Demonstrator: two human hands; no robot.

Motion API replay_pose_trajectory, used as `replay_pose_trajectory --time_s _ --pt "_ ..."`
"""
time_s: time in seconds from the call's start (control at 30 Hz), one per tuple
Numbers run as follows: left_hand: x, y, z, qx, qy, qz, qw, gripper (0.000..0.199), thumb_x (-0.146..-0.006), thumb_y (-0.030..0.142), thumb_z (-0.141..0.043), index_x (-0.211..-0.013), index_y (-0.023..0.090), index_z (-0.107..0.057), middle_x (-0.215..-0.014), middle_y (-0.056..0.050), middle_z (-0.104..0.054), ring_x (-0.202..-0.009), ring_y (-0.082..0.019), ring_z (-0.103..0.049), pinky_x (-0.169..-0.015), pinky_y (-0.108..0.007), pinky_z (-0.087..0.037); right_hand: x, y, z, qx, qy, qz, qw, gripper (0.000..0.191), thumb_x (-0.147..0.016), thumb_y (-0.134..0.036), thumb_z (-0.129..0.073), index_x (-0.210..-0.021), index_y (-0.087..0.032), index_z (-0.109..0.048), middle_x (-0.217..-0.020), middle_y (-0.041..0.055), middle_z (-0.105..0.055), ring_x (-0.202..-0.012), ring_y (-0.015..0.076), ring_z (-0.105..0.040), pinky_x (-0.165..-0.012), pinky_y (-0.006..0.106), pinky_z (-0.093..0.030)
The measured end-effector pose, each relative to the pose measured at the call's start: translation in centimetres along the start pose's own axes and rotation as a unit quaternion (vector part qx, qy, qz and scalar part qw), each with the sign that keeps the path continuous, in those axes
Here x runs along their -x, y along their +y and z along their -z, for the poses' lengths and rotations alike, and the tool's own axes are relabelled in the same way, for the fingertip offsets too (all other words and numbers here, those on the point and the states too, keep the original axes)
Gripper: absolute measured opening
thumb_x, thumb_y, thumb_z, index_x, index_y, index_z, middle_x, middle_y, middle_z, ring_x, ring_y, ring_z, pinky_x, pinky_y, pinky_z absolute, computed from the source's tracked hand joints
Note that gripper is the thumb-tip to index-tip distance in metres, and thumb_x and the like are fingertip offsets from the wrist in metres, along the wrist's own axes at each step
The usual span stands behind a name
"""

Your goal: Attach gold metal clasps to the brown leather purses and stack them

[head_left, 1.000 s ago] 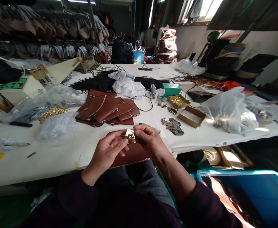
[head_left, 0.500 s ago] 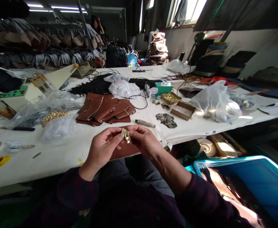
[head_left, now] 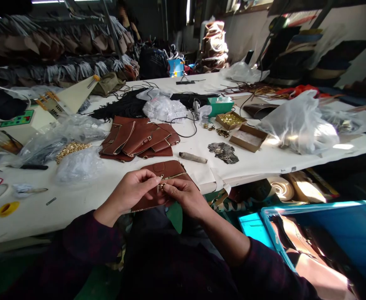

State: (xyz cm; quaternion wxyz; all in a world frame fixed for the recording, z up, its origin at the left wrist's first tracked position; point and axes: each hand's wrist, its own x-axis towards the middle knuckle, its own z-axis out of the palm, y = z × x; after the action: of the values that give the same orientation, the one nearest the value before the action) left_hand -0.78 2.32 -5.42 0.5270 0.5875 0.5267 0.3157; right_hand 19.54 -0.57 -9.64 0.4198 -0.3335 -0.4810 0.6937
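Note:
My left hand [head_left: 133, 189] is closed, its thumb and fingertips pinching the edge of a small gold-coloured metal clasp [head_left: 162, 186]. From the other side the fingers of my right hand [head_left: 183, 196] grip the same clasp, so much of it is hidden. Beneath both hands lies a brown leather bag piece [head_left: 170, 167] with a gold zip, at the table's front edge. Just beyond it are a wrapped grey rod [head_left: 193, 157] and a pile of brown leather bag pieces [head_left: 139, 139]. Flat grey metal plates [head_left: 223, 152] lie heaped to the right.
Small cardboard boxes [head_left: 248, 138] and a filled plastic bag [head_left: 302, 125] stand on the right of the white table [head_left: 86, 208]. Gold fittings [head_left: 72, 151] and a yellow tape roll [head_left: 8, 209] are left. A blue crate [head_left: 342, 208] holds leather pieces below right. Another person [head_left: 128, 23] is far back.
The clasp has turned between my fingers and now shows less of its face. My hands sit slightly lower, uncovering more of the leather piece. The view has tilted down.

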Motion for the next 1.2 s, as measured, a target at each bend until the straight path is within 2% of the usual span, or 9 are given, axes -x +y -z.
replay_pose_trajectory --time_s 0.1,0.2,0.33,0.53,0.67,0.77,0.97,1.07,1.2 --pt "-0.6 -1.0 -0.2 0.063 -0.021 0.018 0.998 0.036 -0.080 0.052 -0.085 -0.086 0.018 -0.075 -0.084 -0.003 -0.069 -0.073 -0.017 -0.066 -0.060 -0.028 -0.062 -0.1 0.3 0.7 0.137 0.068 0.047 0.987 0.033 -0.099 -0.052 -0.069 -0.104 -0.022 -0.081 -0.097 0.0060 -0.077 -0.088 0.0214 -0.073 -0.077 0.033 -0.057" --pt "-1.1 -1.8 -0.5 0.113 -0.025 0.038 0.993 0.036 -0.080 0.050 -0.087 -0.086 0.017 -0.074 -0.083 -0.001 -0.067 -0.072 -0.015 -0.065 -0.061 -0.026 -0.063 -0.2 0.8 0.8 0.253 0.162 0.182 0.936 0.026 -0.094 -0.036 -0.078 -0.118 -0.026 -0.077 -0.116 0.0077 -0.074 -0.103 0.0228 -0.070 -0.089 0.036 -0.057" --pt "-1.5 -2.0 -0.9 0.169 -0.035 0.068 0.983 0.037 -0.078 0.048 -0.090 -0.087 0.016 -0.074 -0.080 -0.001 -0.068 -0.068 -0.014 -0.066 -0.058 -0.025 -0.062 -0.7 1.2 0.6 0.289 0.124 0.278 0.908 0.014 -0.094 -0.024 -0.078 -0.108 -0.026 -0.078 -0.106 0.0052 -0.075 -0.101 0.0208 -0.070 -0.092 0.036 -0.056" --pt "-0.5 -2.2 -1.0 0.224 -0.061 0.046 0.972 0.040 -0.088 0.051 -0.083 -0.111 0.018 -0.079 -0.095 -0.006 -0.078 -0.081 -0.019 -0.075 -0.064 -0.028 -0.066 -1.3 1.1 0.5 0.242 0.158 0.261 0.921 0.004 -0.094 -0.024 -0.078 -0.092 -0.024 -0.076 -0.094 0.0029 -0.076 -0.091 0.0199 -0.071 -0.087 0.036 -0.055" --pt "0.8 -2.6 -1.1 0.152 -0.041 0.003 0.987 0.042 -0.087 0.042 -0.086 -0.123 0.022 -0.079 -0.107 -0.006 -0.082 -0.093 -0.021 -0.079 -0.087 -0.033 -0.067 -1.2 1.0 0.3 0.225 0.166 0.255 0.926 0.006 -0.095 -0.024 -0.078 -0.091 -0.023 -0.074 -0.093 0.0030 -0.076 -0.089 0.0193 -0.071 -0.086 0.035 -0.055" --pt "1.2 -2.8 -0.9 0.162 -0.073 -0.013 0.984 0.039 -0.090 0.042 -0.082 -0.125 0.025 -0.080 -0.119 -0.006 -0.081 -0.105 -0.024 -0.078 -0.099 -0.039 -0.064 -1.0 0.7 0.3 0.217 0.148 0.237 0.935 0.007 -0.094 -0.025 -0.080 -0.091 -0.022 -0.074 -0.091 0.0024 -0.076 -0.086 0.0184 -0.071 -0.084 0.033 -0.056" --pt "0.9 -3.1 -0.4 0.082 -0.053 -0.070 0.993 0.027 -0.091 0.036 -0.082 -0.116 0.026 -0.084 -0.106 -0.005 -0.080 -0.081 -0.015 -0.074 -0.073 -0.024 -0.062 -0.7 0.3 0.8 0.202 0.105 0.215 0.950 0.009 -0.091 -0.027 -0.084 -0.091 -0.024 -0.075 -0.088 0.0004 -0.076 -0.080 0.0165 -0.071 -0.075 0.029 -0.057" --pt "0.9 -3.2 -0.5 0.084 -0.021 -0.135 0.987 0.019 -0.085 0.030 -0.088 -0.104 0.026 -0.087 -0.101 -0.005 -0.077 -0.085 -0.014 -0.073 -0.072 -0.021 -0.060 -0.6 0.2 0.9 0.204 0.091 0.227 0.948 0.008 -0.092 -0.025 -0.083 -0.091 -0.024 -0.075 -0.087 -0.0002 -0.076 -0.080 0.0158 -0.070 -0.074 0.028 -0.056" --pt "1.0 -3.1 -0.6 0.089 -0.030 -0.186 0.978 0.013 -0.082 0.022 -0.090 -0.094 0.025 -0.087 -0.089 -0.004 -0.076 -0.082 -0.014 -0.073 -0.071 -0.020 -0.059 -0.3 0.2 0.9 0.204 0.057 0.238 0.948 0.010 -0.091 -0.020 -0.083 -0.092 -0.024 -0.074 -0.088 0.0000 -0.075 -0.081 0.0154 -0.070 -0.073 0.028 -0.055"
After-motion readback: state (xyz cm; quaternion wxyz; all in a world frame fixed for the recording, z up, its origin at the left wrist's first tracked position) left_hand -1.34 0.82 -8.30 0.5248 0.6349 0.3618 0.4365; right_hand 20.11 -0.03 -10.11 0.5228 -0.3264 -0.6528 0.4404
